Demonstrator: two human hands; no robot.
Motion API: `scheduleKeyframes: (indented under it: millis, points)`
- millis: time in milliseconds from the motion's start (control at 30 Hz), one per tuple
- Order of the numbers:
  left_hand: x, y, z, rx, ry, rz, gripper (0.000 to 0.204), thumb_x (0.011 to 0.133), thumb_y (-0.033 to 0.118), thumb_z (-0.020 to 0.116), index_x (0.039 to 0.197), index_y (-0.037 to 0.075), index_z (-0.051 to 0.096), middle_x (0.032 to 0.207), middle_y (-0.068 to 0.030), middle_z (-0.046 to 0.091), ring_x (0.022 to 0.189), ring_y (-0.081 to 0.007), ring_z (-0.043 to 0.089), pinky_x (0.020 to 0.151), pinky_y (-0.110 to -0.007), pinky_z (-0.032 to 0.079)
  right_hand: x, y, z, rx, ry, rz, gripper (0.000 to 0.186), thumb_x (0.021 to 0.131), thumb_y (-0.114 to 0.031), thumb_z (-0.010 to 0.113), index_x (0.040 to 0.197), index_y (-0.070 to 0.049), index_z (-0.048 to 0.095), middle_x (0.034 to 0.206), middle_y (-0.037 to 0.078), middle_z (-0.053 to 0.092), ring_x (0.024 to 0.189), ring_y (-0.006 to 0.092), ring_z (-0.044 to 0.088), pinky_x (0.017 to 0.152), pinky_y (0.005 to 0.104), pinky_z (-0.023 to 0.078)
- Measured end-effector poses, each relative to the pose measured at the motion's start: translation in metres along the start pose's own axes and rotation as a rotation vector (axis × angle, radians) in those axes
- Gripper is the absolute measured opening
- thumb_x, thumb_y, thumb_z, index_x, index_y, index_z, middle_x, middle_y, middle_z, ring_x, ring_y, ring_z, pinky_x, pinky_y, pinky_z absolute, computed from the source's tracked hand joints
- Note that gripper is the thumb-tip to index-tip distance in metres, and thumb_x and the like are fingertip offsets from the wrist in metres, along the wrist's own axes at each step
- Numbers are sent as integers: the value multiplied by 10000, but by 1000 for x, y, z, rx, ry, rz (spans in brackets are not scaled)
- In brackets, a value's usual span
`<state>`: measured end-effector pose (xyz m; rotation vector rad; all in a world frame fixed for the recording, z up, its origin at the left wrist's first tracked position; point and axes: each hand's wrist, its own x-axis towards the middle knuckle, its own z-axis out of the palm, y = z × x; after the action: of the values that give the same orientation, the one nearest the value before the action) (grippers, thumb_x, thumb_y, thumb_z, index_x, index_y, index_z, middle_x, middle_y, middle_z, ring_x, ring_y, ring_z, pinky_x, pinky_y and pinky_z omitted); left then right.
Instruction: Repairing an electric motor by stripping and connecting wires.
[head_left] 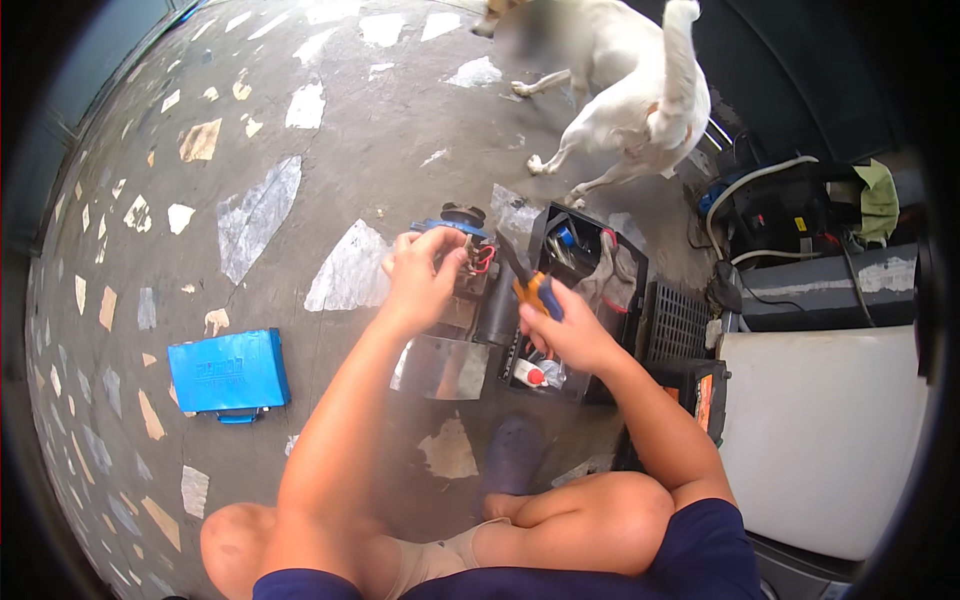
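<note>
My left hand (420, 278) is closed in a pinch at a small part beside red wires (486, 262); what the fingertips hold is too small to make out. The wires belong to a machine with a blue plate and a dark round knob (463, 214) on top. A black cylinder (497, 312) and a bare metal plate (446, 368) form its nearer side. In my right hand (572, 330) are pliers with orange and blue handles (538, 294). Their dark jaws point up and left, close to the wires; I cannot tell whether they touch them.
Right of the machine stands an open black toolbox (640, 262) holding grey gloves (612, 272) and a white bottle with a red cap (528, 374). A blue case (229, 371) lies at left. A white dog (632, 90) stands beyond the toolbox. A pale seat-like surface (820, 430) fills the right.
</note>
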<state>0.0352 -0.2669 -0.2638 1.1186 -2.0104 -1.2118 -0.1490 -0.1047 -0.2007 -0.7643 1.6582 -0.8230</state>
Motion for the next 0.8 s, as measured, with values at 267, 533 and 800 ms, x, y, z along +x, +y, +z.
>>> scheduleKeyframes:
  millis: [267, 533, 800]
  points:
    - [2, 2, 1, 328, 10, 303, 170, 863, 111, 760, 1025, 149, 791, 1045, -11, 752, 1108, -302, 608, 975, -518, 412, -76, 94, 15, -773, -428, -9, 594, 904, -424, 813, 1278, -19, 590, 1081, 231, 694, 1031, 374, 704, 871, 478, 546]
    - [-5, 9, 18, 488, 70, 344, 229, 839, 77, 719, 1043, 155, 790, 1032, -52, 715, 1161, -328, 589, 992, -576, 400, -65, 172, 35, -947, -369, -281, 445, 900, -251, 787, 1249, -43, 606, 1194, 163, 632, 1112, 366, 651, 922, 467, 529]
    - [5, 16, -5, 325, 30, 351, 149, 949, 66, 724, 1097, 61, 745, 957, -81, 732, 988, -274, 647, 924, -417, 494, -143, 259, 21, -392, 677, -129, 168, 952, -161, 719, 1063, -37, 691, 941, 148, 692, 836, 357, 709, 739, 452, 572]
